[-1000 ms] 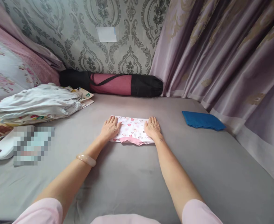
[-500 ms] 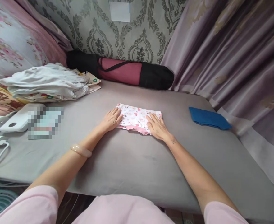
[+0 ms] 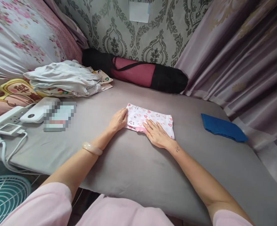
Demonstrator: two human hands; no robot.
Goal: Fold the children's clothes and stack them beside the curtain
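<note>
White underpants (image 3: 157,115) with a pink and red heart-and-flower print lie flat on the grey sheet in front of me. A strip of pink trim shows along their near edge. My left hand (image 3: 119,120) is at their left edge, fingers bent and closed on the cloth; the fingertips are partly hidden. Flat on the lower right part rests my right hand (image 3: 157,133), its fingers stretched out. Farther right on the sheet lies a folded blue garment (image 3: 223,128), apart from both hands.
A pile of pale clothes (image 3: 65,78) sits at the back left. Below it are a white box-shaped device (image 3: 36,110), a blurred-out flat object (image 3: 59,116) and a power strip (image 3: 8,118). A black and maroon roll bag (image 3: 133,73) lies by the wall. A green fan (image 3: 6,201) stands lower left.
My left hand has gone from lying flat to closing on the left edge of the underpants. My right hand has slid inward from their right edge. The view has turned slightly left.
</note>
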